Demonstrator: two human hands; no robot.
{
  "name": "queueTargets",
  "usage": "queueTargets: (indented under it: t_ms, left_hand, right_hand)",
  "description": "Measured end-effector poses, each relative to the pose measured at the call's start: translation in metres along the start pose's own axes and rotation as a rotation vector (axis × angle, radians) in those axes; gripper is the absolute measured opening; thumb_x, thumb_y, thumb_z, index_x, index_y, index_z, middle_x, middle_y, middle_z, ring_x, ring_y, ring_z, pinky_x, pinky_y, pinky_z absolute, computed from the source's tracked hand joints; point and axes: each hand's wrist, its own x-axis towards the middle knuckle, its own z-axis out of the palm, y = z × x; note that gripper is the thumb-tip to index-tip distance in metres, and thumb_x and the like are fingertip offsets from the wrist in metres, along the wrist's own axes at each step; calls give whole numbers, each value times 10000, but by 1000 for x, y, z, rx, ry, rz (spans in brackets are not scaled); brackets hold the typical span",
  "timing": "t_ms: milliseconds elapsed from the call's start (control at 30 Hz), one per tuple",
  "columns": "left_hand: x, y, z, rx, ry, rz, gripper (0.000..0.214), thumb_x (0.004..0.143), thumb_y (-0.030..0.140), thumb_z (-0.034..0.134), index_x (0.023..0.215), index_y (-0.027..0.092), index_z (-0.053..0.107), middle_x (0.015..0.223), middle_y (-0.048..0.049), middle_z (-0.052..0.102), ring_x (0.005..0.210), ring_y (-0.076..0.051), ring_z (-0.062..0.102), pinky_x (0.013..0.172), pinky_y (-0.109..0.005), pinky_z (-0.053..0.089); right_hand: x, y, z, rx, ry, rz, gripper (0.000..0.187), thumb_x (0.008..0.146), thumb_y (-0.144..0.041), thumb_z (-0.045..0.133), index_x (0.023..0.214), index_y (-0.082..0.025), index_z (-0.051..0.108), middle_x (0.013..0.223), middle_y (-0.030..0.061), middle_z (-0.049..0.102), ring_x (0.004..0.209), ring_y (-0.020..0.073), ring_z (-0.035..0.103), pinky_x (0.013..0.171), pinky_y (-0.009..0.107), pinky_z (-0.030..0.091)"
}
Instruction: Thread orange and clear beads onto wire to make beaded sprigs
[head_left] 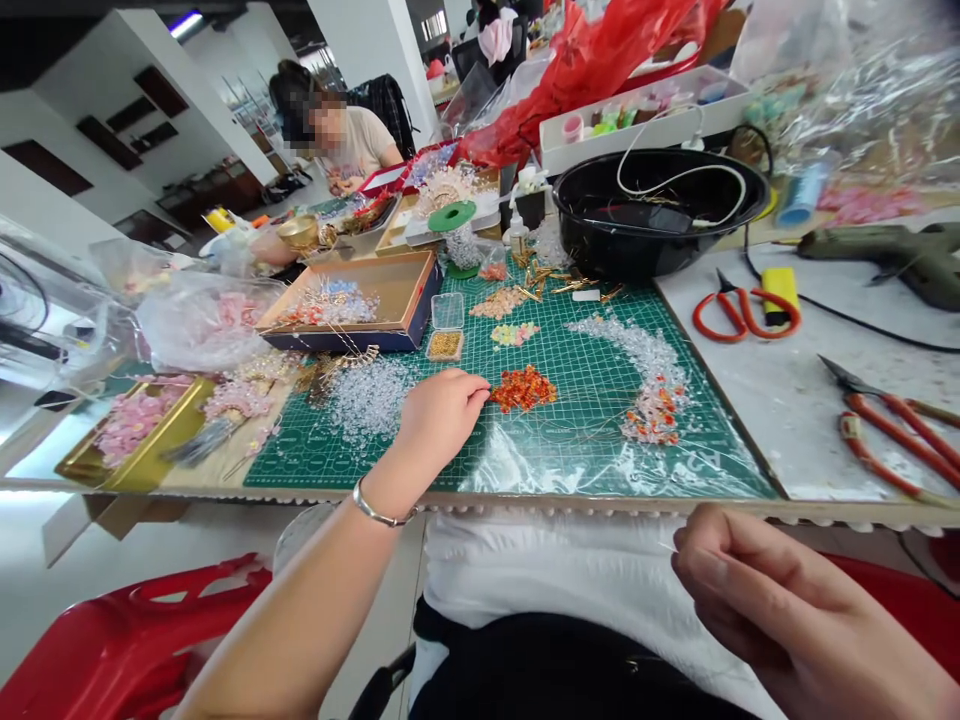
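My left hand (444,412), with a silver bangle at the wrist, reaches over the green cutting mat (585,385). Its thumb and fingers are pinched together at the left edge of a pile of orange beads (525,388); whatever sits between the fingertips is too small to make out. Clear beads (369,402) lie heaped just left of that hand. My right hand (757,590) is closed in a pinch above my lap, in front of the table edge. A short pale sliver shows at its fingertips, too fine to name. Strung clear and orange beads (652,375) curve across the mat's right side.
Red-handled pliers (900,420) and cutters (742,315) lie at the right, near a glue gun (892,255). Behind the mat stand a black basin (660,215), a green spool (454,218) and a bead box (352,300). Another person (360,135) sits across the table.
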Motion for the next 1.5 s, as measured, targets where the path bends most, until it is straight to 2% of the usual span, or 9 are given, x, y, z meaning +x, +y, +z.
queueTargets:
  t_ms: [267,433,667,800,867,933,1067,1233,1500]
  left_hand:
    - [-2,7,-1,44,-77,-47,225,932,206,527,947,223,751,1004,-57,743,908,-239,680,772,-338,528]
    - [-5,9,-1,53,-90,-41,253,944,219,495,977,228,745,1028,-64,733,910,-244,668,786,-338,512]
    - [-6,11,-2,-43,6,-94,189,928,182,519,923,203,707,975,-89,739,962,-263,684,838,-363,527]
    - [-31,37,-18,-241,95,-131,229,1021,258,424,1106,192,626,1079,-82,744,912,-184,718,740,-294,580]
    - [-55,64,-27,-480,93,-87,188,1015,297,493,1091,205,639,1079,-61,747,838,-147,718,691,-259,594]
    - [-79,95,-33,-698,6,39,97,968,260,601,1015,220,677,1010,-28,761,753,-123,710,658,-242,594]
    - [-112,134,-35,-706,35,307,157,913,168,678,1064,203,651,951,-12,777,814,-126,731,744,-240,593]
    - [-119,138,-35,-653,142,439,274,917,135,673,1171,189,585,1020,-37,780,830,-123,736,788,-237,596]
    - [-119,141,-39,-645,133,502,317,921,89,635,1209,198,558,1039,-47,785,901,-134,749,857,-253,608]
  right_hand:
    - [-1,-11,5,244,-20,22,378,800,-512,768,693,-194,592,583,-75,347,490,68,230,420,204,232]
    - [-7,-7,5,260,-9,25,361,817,-500,754,727,-204,567,586,-87,303,500,73,194,425,207,193]
    - [-25,0,-5,-10,30,-84,403,912,-588,621,778,-215,549,620,-58,389,548,109,325,482,238,288]
    - [-40,-9,-5,-269,95,-244,417,947,-582,560,742,-218,570,609,-40,443,548,117,396,483,231,361]
    - [-46,-15,-2,-363,116,-388,385,956,-519,558,706,-226,574,578,-33,476,500,113,428,442,220,381]
    - [-52,-19,2,-441,121,-524,327,957,-422,562,689,-237,580,549,-26,506,454,115,457,404,216,394]
    - [-61,-22,7,-575,117,-728,155,920,-242,596,768,-265,611,579,-24,597,458,119,536,414,214,436]
    - [-66,-21,11,-595,113,-783,141,896,-215,604,775,-283,578,542,-44,584,419,116,514,399,232,419]
    - [-63,-25,15,-618,109,-721,148,889,-241,588,747,-279,612,537,-24,610,426,134,543,417,263,437]
